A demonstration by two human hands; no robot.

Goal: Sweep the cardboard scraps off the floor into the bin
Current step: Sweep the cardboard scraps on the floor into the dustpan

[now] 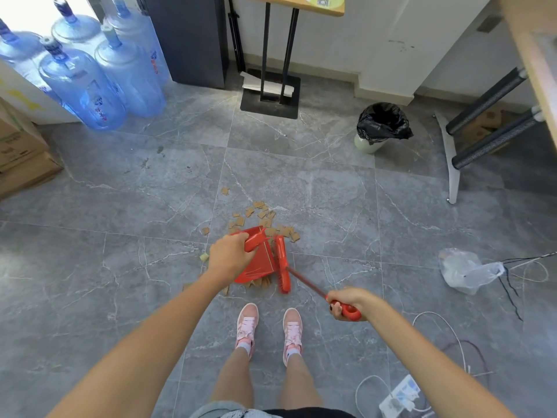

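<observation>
Several small brown cardboard scraps (261,217) lie scattered on the grey tiled floor, ahead of my feet. My left hand (229,254) grips the handle of a red dustpan (258,262) that rests on the floor among the scraps. My right hand (346,303) holds the red handle of a small brush, whose red head (282,263) sits against the dustpan's right side. A few scraps (259,283) show at the dustpan's near edge. The bin (369,143), lined with a black bag, stands at the far right near the wall.
Several blue water jugs (90,79) stand at the far left beside cardboard boxes (21,155). A black stand base (271,101) is at the back. Table legs (452,164), a clear plastic bag (464,270), cables and a power strip (401,396) occupy the right.
</observation>
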